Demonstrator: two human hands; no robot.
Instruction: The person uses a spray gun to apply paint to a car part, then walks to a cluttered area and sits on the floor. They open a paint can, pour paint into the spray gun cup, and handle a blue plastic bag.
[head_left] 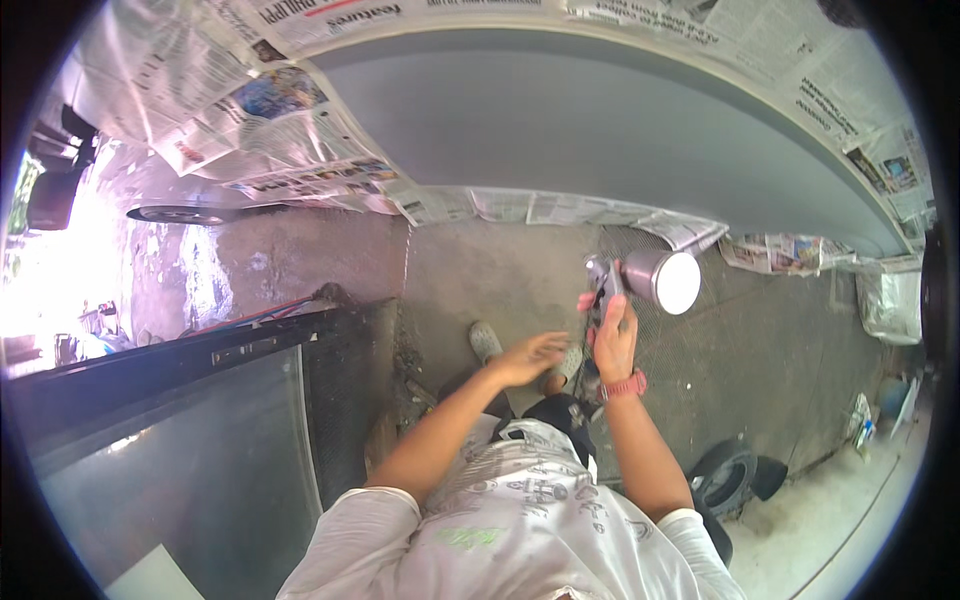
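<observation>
My right hand [614, 342], with a red watch on the wrist, is wrapped round the grip of a paint spray gun [640, 274]. The gun's metal cup points to the right and ends in a round white lid [679, 283]. My left hand [530, 360] is held to the left of the gun, touching nothing, its fingers stretched out and slightly blurred. Ahead of both hands is a smooth grey car panel [600, 120], apart from the gun. Masking newspaper [330, 110] surrounds the panel.
A dark-framed glass panel [200, 430] stands close on my left. At the right a tyre [725, 475] lies on the concrete floor [770, 370], near a pale ledge [860, 500]. Another vehicle's wheel [185, 215] shows at the far left. My shoes [484, 342] are below my hands.
</observation>
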